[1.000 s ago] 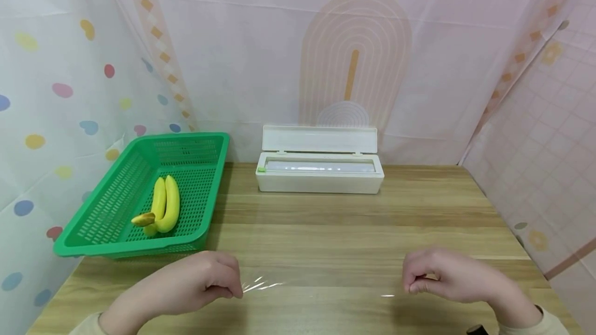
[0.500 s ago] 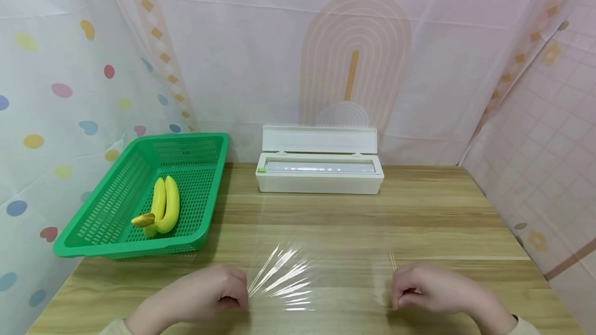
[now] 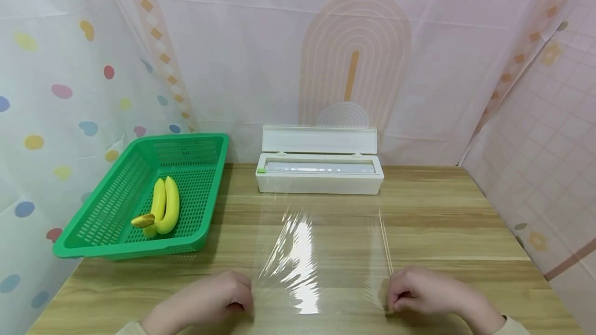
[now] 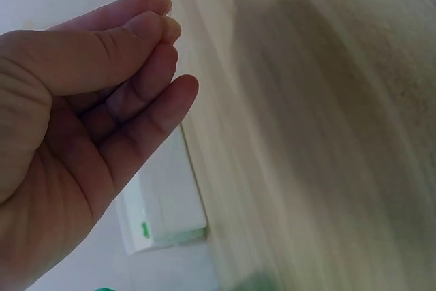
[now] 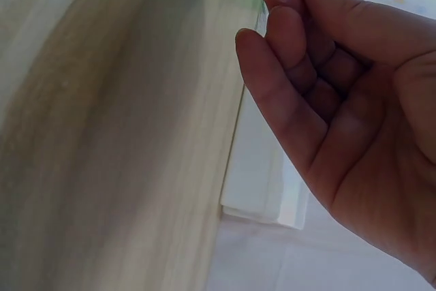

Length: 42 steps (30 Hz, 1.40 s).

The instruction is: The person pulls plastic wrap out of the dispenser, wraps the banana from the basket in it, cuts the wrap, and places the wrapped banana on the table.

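Note:
A sheet of clear cling film point(image 3: 302, 262) lies over the table's middle, stretching from a white cling film dispenser point(image 3: 319, 185) toward both hands. Bright creases fan across its left part. My left hand point(image 3: 209, 296) pinches the film's near left corner; thumb and fingertips meet in the left wrist view point(image 4: 88, 80), where the film itself is hard to see. At the near right corner, my right hand point(image 3: 426, 291) pinches the film, and a glossy bit shows between thumb and forefinger in the right wrist view. The dispenser's lid point(image 3: 319, 140) stands up, with the roll point(image 3: 316, 167) inside.
A green plastic basket point(image 3: 213, 206) stands at the left, holding yellow bananas point(image 3: 171, 206). The wooden table point(image 3: 465, 211) meets a patterned curtain point(image 3: 242, 66) at its back and sides. A small green slider point(image 3: 262, 170) sits at the dispenser's left end.
Both hands have moved toward the table's near edge and slightly closer together, drawing the film out. More film now shows between dispenser and hands. The basket and dispenser have stayed put.

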{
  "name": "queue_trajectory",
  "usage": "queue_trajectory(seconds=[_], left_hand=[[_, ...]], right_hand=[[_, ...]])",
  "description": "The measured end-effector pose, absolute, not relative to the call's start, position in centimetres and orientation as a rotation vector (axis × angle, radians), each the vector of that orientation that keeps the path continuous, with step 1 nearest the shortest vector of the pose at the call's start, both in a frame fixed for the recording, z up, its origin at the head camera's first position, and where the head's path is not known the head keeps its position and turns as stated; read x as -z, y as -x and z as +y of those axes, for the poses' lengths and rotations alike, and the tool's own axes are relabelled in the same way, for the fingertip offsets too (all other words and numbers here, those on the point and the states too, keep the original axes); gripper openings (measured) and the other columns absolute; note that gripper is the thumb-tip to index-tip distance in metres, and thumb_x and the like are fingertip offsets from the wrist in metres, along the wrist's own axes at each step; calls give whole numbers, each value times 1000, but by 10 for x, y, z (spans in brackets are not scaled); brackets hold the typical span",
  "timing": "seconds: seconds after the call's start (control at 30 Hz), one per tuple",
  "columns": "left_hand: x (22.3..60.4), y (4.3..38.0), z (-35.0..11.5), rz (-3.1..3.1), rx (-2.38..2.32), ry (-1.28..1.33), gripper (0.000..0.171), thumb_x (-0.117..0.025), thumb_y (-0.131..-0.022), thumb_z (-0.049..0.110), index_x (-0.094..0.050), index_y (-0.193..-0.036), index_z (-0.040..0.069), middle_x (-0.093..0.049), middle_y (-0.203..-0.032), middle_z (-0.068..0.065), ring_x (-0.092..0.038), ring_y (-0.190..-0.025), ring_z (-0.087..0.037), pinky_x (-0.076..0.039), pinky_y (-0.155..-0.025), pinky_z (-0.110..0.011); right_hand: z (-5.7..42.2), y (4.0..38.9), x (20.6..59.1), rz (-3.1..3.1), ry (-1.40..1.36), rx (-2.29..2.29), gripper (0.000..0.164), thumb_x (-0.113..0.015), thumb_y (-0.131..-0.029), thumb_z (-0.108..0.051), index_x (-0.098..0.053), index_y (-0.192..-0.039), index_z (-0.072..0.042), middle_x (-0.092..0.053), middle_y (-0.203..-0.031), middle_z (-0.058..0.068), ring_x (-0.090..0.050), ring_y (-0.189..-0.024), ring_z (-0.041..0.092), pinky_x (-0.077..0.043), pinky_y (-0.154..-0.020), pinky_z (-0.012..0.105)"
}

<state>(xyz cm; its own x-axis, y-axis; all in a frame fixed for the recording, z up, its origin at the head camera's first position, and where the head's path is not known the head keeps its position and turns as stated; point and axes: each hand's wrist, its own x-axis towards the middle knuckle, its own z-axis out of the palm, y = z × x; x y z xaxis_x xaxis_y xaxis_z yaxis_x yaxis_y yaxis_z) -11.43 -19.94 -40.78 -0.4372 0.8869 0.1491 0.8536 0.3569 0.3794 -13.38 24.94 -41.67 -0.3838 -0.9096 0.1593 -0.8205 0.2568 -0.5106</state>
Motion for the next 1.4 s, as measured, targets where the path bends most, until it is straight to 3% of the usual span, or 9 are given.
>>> queue_trajectory(seconds=[1.17,1.4], left_hand=[[425,119,-192,2554,-474,-1652,25,-78,-72,-3,-71,-75,22,-56,-76,18,-47,-69,9,-39,-63,-4],[430,118,-192,2616,-494,-1757,29,-79,-66,-1,-64,-69,23,-49,-72,17,-39,-64,6,-32,-60,-2]], right_hand=[[241,132,431,2476,1502,594,17,-77,-83,-7,-69,-81,-23,-56,-82,-23,-47,-75,-10,-42,-63,9],[240,131,431,2491,1510,577,17,-78,-81,-7,-69,-80,-23,-56,-82,-24,-47,-76,-10,-42,-64,9]])
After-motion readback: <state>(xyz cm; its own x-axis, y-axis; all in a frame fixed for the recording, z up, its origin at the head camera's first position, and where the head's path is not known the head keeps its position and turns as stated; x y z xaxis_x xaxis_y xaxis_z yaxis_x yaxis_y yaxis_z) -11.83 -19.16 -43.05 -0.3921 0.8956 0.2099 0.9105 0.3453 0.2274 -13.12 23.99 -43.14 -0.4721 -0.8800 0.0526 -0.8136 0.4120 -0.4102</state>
